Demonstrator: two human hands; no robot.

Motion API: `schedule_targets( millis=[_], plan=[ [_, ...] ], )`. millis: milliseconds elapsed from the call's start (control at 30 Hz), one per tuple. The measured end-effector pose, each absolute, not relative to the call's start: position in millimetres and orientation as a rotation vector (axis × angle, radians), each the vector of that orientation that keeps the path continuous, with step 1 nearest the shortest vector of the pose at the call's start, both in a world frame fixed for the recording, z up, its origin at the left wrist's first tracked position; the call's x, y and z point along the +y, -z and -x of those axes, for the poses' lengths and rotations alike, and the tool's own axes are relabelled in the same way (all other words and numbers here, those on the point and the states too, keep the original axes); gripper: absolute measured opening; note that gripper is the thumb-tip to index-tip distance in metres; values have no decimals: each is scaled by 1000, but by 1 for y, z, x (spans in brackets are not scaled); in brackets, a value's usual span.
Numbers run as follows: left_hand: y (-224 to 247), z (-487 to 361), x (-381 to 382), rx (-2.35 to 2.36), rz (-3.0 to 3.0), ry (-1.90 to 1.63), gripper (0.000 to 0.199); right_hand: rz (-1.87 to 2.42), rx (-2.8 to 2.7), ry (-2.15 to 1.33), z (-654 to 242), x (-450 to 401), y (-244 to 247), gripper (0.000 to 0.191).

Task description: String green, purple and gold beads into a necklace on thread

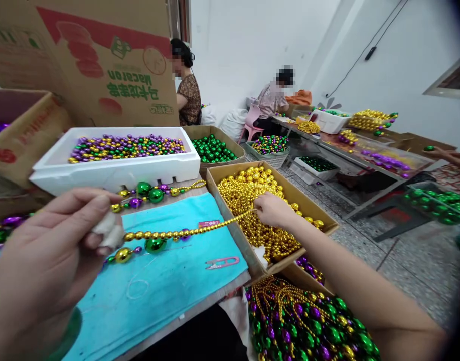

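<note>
My left hand (pixel 60 245) is pinched at one end of a gold bead string (pixel 192 231), with a white wrapping (pixel 111 230) around its fingertips. The string runs taut to my right hand (pixel 273 208), closed on its other end above a cardboard box (pixel 327 230) of loose gold beads and gold bead strands. Under the string lies a blue cloth (pixel 169 286). Pink thread snips (pixel 230 261) rest on it, near a loop of clear thread (pixel 137 289). A strand of large green, purple and gold beads (pixel 156 194) lies along the cloth's far edge; another passes partly behind the gold string.
A white foam box (pixel 117 173) of mixed beads stands behind the cloth, beside a box of green beads (pixel 212 149). Finished-looking strands (pixel 312 321) fill a container at lower right. Two people (pixel 188 90) sit farther back; another person's hand (pixel 436 153) shows at right.
</note>
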State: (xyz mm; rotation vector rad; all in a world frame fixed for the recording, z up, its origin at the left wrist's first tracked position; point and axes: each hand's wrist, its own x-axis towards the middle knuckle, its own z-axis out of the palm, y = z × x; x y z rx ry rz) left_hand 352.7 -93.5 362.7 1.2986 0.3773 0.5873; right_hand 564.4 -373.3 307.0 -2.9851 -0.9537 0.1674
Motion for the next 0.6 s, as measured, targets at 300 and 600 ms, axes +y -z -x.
schedule_targets(
  millis=[300, 600],
  plan=[
    [-292, -449, -224, 243, -1383, 212, 13, 2764, -688, -442, -604, -363, -319, 17],
    [-268, -516, -272, 380, -1144, 273, 8, 2557, -723, -786, -617, -366, -336, 20]
  ],
)
